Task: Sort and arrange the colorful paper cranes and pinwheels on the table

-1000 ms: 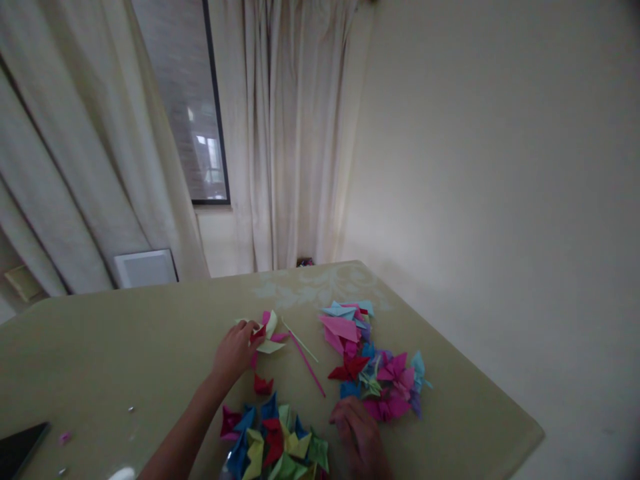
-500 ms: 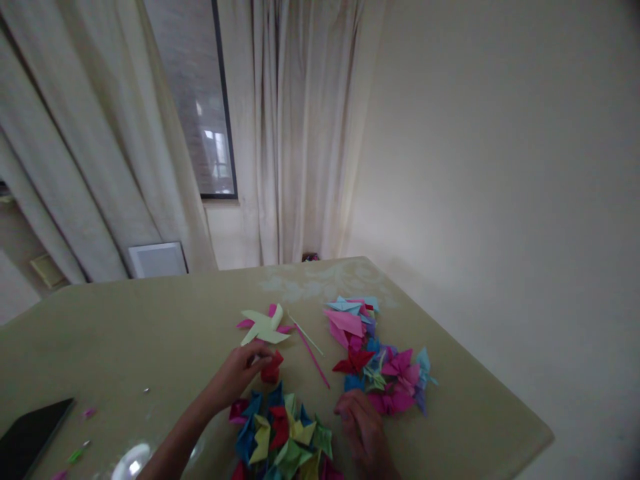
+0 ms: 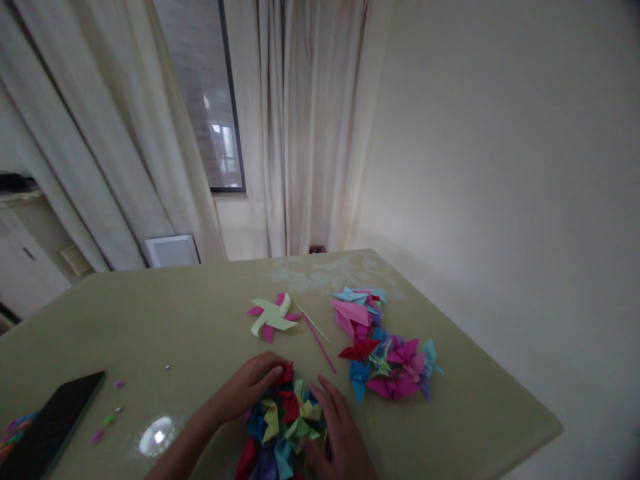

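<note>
A heap of small folded-paper pieces (image 3: pixel 300 427) in red, yellow, green, blue and purple lies at the near middle of the table, between my hands. My left hand (image 3: pixel 255 383) is at its far left edge, thumb and fingers closed around a red folded paper piece (image 3: pixel 287 375). Along the right side of the heap rests my right hand (image 3: pixel 340 433), its fingers apart and touching the paper. Beyond the heap lies a pale green and pink paper pinwheel (image 3: pixel 273 315). Beside that are a pink stick (image 3: pixel 320 343) and a thin pale green stick (image 3: pixel 314 321).
Origami pieces (image 3: pixel 395 367) form another group at right, with paper shapes (image 3: pixel 353 312) behind them. A black tablet or phone (image 3: pixel 55 427) lies at left, near small pink and green bits (image 3: pixel 109 420). The table's right edge (image 3: pixel 480 353) runs along the wall.
My left hand has brought the red piece nearer, against the heap. My right hand has moved left onto the heap's side and its fingers have spread. The view has shifted slightly left.
</note>
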### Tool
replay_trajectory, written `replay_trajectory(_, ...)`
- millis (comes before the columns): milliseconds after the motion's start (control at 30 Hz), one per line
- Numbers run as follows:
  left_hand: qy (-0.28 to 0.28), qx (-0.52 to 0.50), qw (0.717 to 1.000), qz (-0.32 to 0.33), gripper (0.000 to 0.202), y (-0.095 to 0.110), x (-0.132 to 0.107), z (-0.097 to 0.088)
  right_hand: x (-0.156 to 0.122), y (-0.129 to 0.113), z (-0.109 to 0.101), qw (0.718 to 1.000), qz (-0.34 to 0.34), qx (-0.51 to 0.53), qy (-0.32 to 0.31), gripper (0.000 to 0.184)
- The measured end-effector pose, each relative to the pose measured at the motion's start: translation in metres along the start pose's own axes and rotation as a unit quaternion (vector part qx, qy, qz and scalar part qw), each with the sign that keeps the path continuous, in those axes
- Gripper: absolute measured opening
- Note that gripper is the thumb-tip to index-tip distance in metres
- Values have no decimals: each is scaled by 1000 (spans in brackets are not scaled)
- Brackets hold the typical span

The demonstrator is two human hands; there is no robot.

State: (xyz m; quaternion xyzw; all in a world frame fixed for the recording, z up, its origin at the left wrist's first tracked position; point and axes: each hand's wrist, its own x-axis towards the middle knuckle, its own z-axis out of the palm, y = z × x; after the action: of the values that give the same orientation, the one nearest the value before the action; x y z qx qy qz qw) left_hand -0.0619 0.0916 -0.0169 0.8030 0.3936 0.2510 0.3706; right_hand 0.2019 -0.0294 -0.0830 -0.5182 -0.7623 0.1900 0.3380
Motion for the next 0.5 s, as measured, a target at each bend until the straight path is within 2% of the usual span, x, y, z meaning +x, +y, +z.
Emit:
replay_trajectory(67,2,-9,1000,-4,40,4,-6,-2,16,-9,-5,997,31,-9,-66,73)
replay_trajectory(167,16,-22,999,-26,40,3,-16,-2,50,-18,-15,993,47,-4,-107,67)
replay_trajectory(267,68,-4,997,-44,45,-5,-25,0,88,-18,-18,994,16,13,-106,61)
replay_trajectory(400,186,123,974,-33,48,-7,-40,-5,130,-15,-13,994,-37,60,-81,50)
replay_trajectory(500,181,245,952,37,45,9,-57,-5,140,-14,-13,994,-48,85,-46,46)
